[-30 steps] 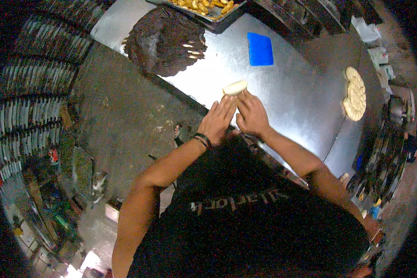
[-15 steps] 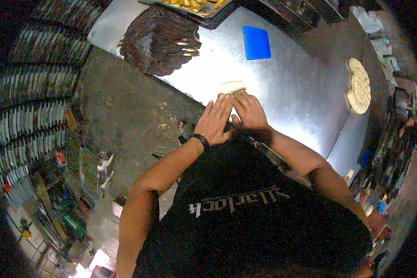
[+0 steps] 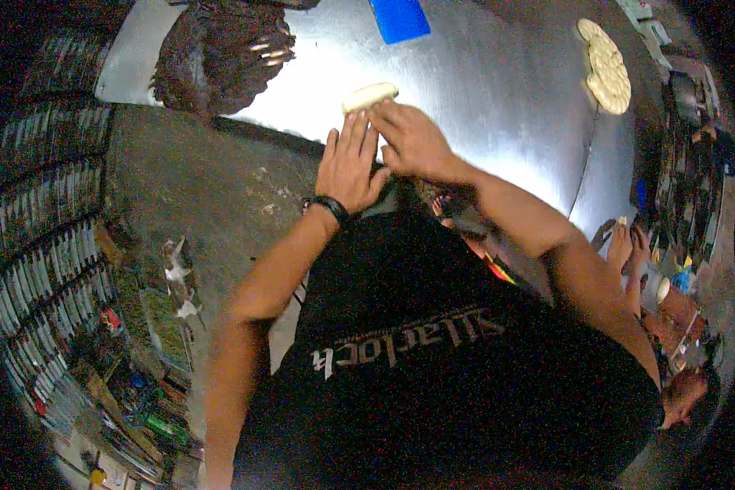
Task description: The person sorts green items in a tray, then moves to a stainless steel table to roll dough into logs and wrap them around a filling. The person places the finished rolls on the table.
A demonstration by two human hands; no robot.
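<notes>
A short, pale roll of dough (image 3: pixel 370 97) lies at a slant on the shiny metal table (image 3: pixel 498 106). My left hand (image 3: pixel 349 163) is at its near side, fingers stretched out and their tips against or right beside the dough. My right hand (image 3: pixel 416 137) comes in from the right, its extended fingertips at the roll's near right side. The two hands almost meet at the thumbs. Neither hand is wrapped round the roll. Exact contact under the fingertips is hidden.
A dark brown, spread-out mass (image 3: pixel 220 61) with several small pale pieces lies at the left. A blue flat scraper (image 3: pixel 400 18) is at the far side. Flattened dough rounds (image 3: pixel 607 69) lie right. A cat (image 3: pixel 180 273) is on the floor. Another person's hands (image 3: pixel 626 245) show right.
The view has shifted, so the table's things sit higher and further left. The dough roll is more slanted, and my right hand has turned more across it. Another person's hands have appeared at the right.
</notes>
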